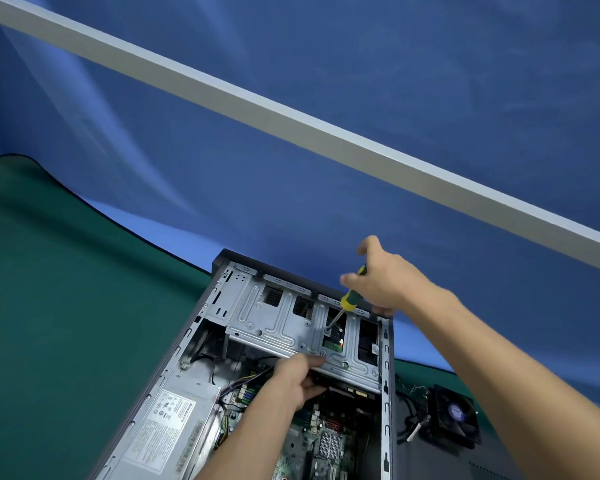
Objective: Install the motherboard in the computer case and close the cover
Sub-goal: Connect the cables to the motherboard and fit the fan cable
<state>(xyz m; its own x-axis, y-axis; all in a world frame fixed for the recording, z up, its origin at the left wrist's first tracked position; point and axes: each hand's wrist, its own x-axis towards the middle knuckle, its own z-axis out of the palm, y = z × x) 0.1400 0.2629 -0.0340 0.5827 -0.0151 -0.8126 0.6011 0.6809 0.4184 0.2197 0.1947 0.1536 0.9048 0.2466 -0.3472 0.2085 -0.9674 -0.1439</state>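
Note:
The open computer case [187, 344] lies on its side, its grey drive cage [278, 327] across the far end. The green motherboard [326, 441] sits inside the case, below the cage. My right hand [385, 282] grips a yellow and green screwdriver [349, 299] whose tip rests on a screw on top of the cage. My left hand [293, 381] holds the near edge of the cage, fingers curled under it.
A silver power supply [170, 420] fills the case's left side. A black cooler fan [454, 417] with cables lies on the green mat [49, 306] right of the case. A blue cloth backdrop and a grey bar [291, 123] stand behind.

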